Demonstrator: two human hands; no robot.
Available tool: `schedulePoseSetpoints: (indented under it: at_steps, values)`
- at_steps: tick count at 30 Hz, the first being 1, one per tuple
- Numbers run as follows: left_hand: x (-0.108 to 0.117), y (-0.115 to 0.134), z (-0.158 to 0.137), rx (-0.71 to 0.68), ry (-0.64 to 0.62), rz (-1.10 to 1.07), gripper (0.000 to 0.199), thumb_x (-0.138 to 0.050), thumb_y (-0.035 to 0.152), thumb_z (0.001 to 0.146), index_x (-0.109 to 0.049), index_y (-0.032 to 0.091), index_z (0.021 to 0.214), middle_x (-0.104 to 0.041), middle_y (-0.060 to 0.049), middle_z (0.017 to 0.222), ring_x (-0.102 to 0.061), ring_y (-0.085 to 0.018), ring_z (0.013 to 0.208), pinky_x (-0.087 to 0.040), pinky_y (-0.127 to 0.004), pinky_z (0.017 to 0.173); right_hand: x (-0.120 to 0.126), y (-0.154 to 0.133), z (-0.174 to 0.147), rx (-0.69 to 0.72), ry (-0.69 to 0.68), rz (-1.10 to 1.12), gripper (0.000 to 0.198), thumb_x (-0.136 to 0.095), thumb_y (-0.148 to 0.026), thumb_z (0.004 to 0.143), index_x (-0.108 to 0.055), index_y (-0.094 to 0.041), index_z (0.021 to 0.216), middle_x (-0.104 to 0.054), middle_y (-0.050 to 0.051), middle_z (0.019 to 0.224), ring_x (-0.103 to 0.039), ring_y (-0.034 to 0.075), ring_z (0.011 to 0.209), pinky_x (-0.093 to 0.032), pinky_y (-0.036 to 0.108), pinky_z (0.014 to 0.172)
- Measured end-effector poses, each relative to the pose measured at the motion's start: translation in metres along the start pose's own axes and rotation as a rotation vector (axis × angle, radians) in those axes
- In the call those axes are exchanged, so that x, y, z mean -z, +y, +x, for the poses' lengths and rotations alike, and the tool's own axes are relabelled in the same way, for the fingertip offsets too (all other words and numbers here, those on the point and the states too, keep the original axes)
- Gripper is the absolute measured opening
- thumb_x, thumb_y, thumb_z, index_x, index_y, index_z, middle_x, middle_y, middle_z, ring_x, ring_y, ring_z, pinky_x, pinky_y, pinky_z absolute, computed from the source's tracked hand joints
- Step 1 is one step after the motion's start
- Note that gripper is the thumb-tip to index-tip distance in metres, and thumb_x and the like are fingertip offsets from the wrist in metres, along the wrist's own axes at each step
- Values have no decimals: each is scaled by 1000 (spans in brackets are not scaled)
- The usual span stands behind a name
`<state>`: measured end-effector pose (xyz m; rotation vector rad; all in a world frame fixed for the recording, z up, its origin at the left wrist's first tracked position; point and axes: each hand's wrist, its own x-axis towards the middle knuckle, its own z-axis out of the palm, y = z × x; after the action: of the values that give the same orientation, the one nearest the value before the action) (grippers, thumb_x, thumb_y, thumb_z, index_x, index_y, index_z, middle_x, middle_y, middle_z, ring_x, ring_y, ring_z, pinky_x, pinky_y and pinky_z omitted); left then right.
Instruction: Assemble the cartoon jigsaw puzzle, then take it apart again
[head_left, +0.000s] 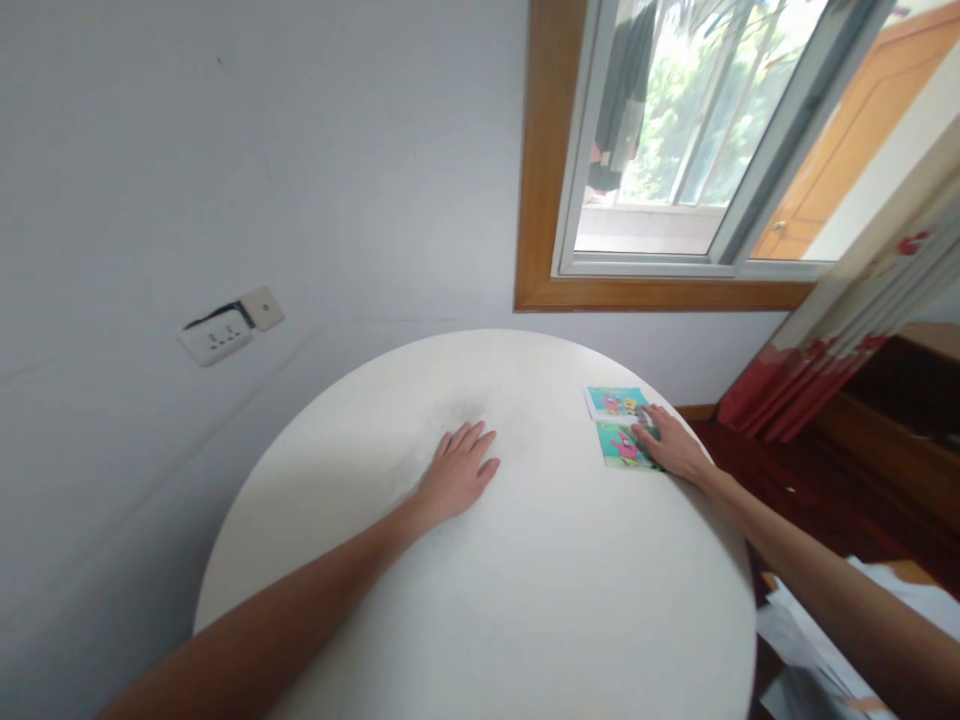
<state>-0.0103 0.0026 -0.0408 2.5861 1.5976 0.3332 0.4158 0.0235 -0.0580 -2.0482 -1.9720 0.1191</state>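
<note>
My left hand [459, 470] lies palm down near the middle of the white round table [525, 580]. Its fingers are stretched out and slightly spread, with nothing held. To the right, a small picture booklet [616, 446] rests open and flat by the table's edge. Its turquoise and green pages show pink and yellow cartoon figures. Over the booklet's right side lies my right hand [675, 448], thumb apart from the fingers and their tips touching the pages. Part of the booklet is hidden beneath that hand.
A white wall with a socket [216, 336] stands behind the table. Beyond it is a wood-framed window [652, 292]. A red and cream curtain [795, 385] hangs at right. White papers or sheets [817, 640] sit low beside the table, above a dark red floor [739, 470].
</note>
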Motion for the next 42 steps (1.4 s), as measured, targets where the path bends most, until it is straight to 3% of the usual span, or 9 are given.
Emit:
schedulePoseSetpoints:
  at_steps: [3, 11, 17, 22, 26, 29, 36, 39, 42]
  values:
    - [-1, 0, 2, 2, 17, -49, 52, -31, 47, 99, -42, 21, 143, -34, -8, 155, -24, -26, 145, -20, -49, 118, -4, -33, -8, 16, -6, 50, 73, -37, -62, 91, -40, -13, 145, -34, 15, 155, -29, 28, 143, -24, 41, 116]
    - [6, -12, 10, -35, 92, -196, 53, -41, 43, 96, -46, 12, 139, -48, -12, 145, -38, -24, 137, -27, -36, 117, -31, -175, -16, 391, -27, 186, 70, -40, -62, 91, -47, -11, 139, -39, 18, 150, -34, 29, 140, -26, 42, 115]
    - [34, -41, 0, -94, -106, -194, 78, -63, 58, 80, -43, 15, 141, -45, -15, 146, -41, -29, 134, -31, -39, 113, -57, -261, -15, 438, -11, 429, 47, -39, -42, 96, -53, -15, 132, -49, 14, 144, -41, 23, 136, -29, 39, 113]
    - [53, -45, -14, -41, -227, -115, 100, -74, 69, 60, -43, 18, 140, -45, -16, 142, -41, -35, 130, -32, -43, 110, -52, -243, 27, 172, 213, 318, 40, -43, -32, 93, -57, -12, 125, -51, 18, 137, -42, 28, 132, -29, 41, 110]
    - [54, -42, -19, 27, -223, -85, 97, -82, 64, 49, -51, 25, 132, -49, -12, 130, -47, -35, 119, -39, -43, 101, -53, -214, 63, -104, 196, 97, 53, -47, -44, 91, -53, -6, 128, -51, 27, 132, -42, 39, 127, -32, 52, 103]
    - [52, -42, -19, 28, -219, -75, 93, -85, 61, 46, -55, 25, 126, -51, -10, 121, -48, -34, 113, -40, -42, 98, -61, -213, 74, 79, 125, 51, 54, -46, -43, 91, -52, -8, 131, -49, 25, 137, -40, 37, 131, -30, 49, 107]
    - [56, -50, -19, -40, -318, -58, 100, -85, 63, 41, -51, 25, 126, -49, -9, 119, -46, -33, 114, -37, -42, 101, -63, -240, 87, 886, -164, 213, 54, -44, -44, 94, -48, -18, 141, -43, 12, 149, -37, 25, 139, -26, 43, 115]
    - [60, -50, -22, -23, -344, -67, 99, -86, 61, 40, -50, 25, 124, -47, -9, 121, -45, -33, 115, -36, -42, 102, -63, -247, 97, 1011, -188, 251, 52, -42, -43, 96, -46, -20, 142, -43, 11, 150, -36, 24, 139, -26, 46, 115]
    - [63, -48, -23, 21, -372, -68, 97, -88, 58, 39, -49, 25, 121, -46, -9, 119, -45, -32, 114, -38, -42, 100, -64, -251, 102, 984, -72, 268, 49, -43, -41, 96, -48, -20, 140, -46, 11, 148, -38, 24, 138, -27, 47, 115]
